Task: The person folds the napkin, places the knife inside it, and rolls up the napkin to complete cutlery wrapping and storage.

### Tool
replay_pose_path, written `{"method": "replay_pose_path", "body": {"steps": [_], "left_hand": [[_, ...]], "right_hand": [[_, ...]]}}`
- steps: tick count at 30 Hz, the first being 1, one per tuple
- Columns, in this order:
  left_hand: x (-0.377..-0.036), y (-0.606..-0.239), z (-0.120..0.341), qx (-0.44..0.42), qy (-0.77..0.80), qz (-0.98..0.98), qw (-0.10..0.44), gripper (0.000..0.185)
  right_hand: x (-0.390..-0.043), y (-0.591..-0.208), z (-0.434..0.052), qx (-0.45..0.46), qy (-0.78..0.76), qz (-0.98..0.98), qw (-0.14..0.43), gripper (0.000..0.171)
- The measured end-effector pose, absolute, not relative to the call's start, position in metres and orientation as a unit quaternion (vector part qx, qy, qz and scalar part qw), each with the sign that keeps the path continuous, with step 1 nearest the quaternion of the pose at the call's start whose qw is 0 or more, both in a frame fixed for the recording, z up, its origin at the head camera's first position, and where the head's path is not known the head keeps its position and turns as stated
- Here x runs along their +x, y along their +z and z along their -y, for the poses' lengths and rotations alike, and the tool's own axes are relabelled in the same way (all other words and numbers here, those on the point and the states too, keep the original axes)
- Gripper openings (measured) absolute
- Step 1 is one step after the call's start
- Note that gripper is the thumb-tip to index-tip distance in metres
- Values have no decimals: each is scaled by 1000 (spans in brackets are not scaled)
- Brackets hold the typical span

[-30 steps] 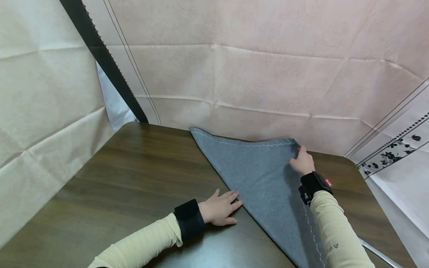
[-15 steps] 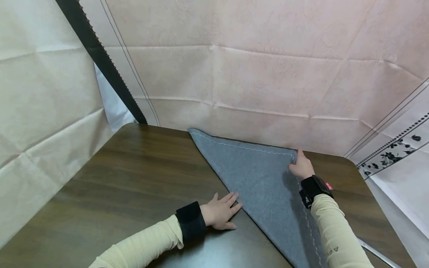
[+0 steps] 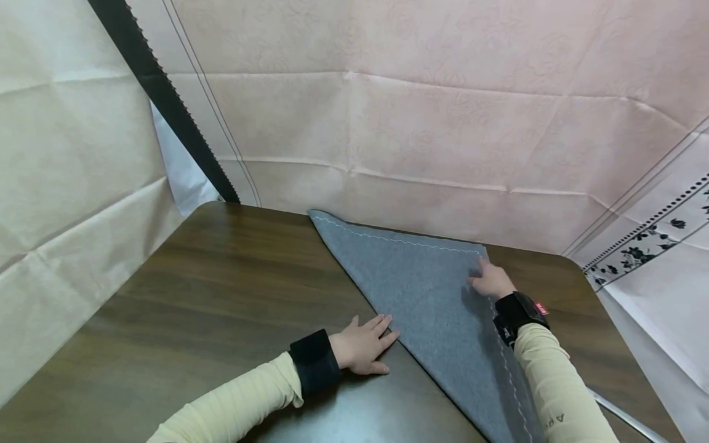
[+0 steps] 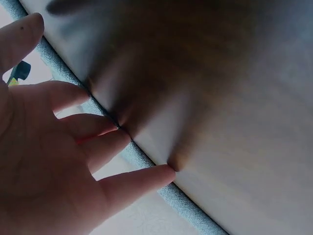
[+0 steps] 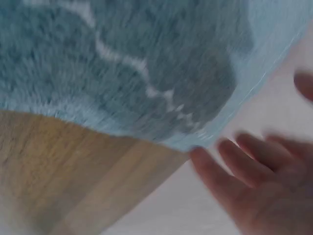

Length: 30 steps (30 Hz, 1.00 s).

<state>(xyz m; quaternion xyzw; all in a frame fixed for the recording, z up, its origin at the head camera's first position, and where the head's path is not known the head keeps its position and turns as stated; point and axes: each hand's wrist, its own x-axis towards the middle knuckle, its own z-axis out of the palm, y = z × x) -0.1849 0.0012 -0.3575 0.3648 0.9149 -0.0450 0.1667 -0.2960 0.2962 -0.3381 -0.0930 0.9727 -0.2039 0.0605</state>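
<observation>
Across the middle and lower right of the head view, the grey felt cloth (image 3: pixel 426 295) lies folded into a triangle on the dark wooden table (image 3: pixel 221 295), with the left hand (image 3: pixel 362 344) flat and relaxed, fingertips pressing the diagonal fold edge, and the right hand (image 3: pixel 490 280) resting with loose fingers on the top-right corner, gripping nothing. Since neither hand actually pinches the fabric, I'd guess the upper layer could slide and the stitched edges (image 3: pixel 399 240) drift out of line if the right hand drags sideways. The far edge also sits right by the pink backdrop (image 3: pixel 421 123), so a push could bunch it up there.
</observation>
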Motion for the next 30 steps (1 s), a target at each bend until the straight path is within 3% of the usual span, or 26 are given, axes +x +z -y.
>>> {"method": "replay_pose_path", "body": {"steps": [4, 9, 17, 25, 30], "left_hand": [[-195, -355, 0, 381, -18, -911, 156, 60], [-229, -351, 8, 410, 26, -907, 89, 49], [-293, -359, 27, 304, 53, -942, 134, 54], [-330, -368, 45, 247, 54, -960, 121, 51], [-345, -368, 63, 201, 61, -969, 128, 51]], "right_hand": [[-284, -347, -281, -122, -157, -976, 89, 66], [-256, -348, -256, -115, -97, -985, 88, 77], [-215, -353, -236, -104, -53, -990, 80, 77], [-168, -357, -237, -105, -36, -992, 67, 66], [-134, -359, -244, -106, -45, -989, 91, 57]]}}
